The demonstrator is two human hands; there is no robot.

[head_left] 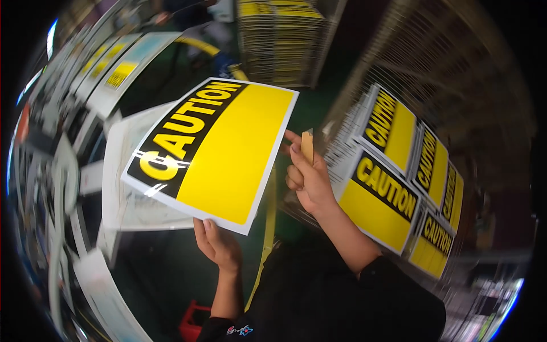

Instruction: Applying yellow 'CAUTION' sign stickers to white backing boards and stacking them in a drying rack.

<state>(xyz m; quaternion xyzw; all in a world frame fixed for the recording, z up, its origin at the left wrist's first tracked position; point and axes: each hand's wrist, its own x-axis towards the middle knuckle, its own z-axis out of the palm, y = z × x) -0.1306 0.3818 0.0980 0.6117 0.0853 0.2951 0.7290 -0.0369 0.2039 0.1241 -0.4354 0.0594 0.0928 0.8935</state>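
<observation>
A rectangular sign (232, 154) with a white border, a black lettered band and a large yellow field is tilted in mid-air above a white platen (114, 176). My left hand (219, 245) grips its lower edge, thumb showing, other fingers partly hidden. My right hand (305, 185) is beside the sign's right edge, closed around a small flat tan piece (307, 145), possibly a scraper; whether its fingertips also touch the sign is unclear.
Stacks of similar signs (375, 211) cover a surface at the right. Behind stands another tall stack (279, 51). Machine arms with platens (131, 71) curve around the left. A red stool (191, 319) is low at the bottom. Another person (191, 23) is partly visible at the top.
</observation>
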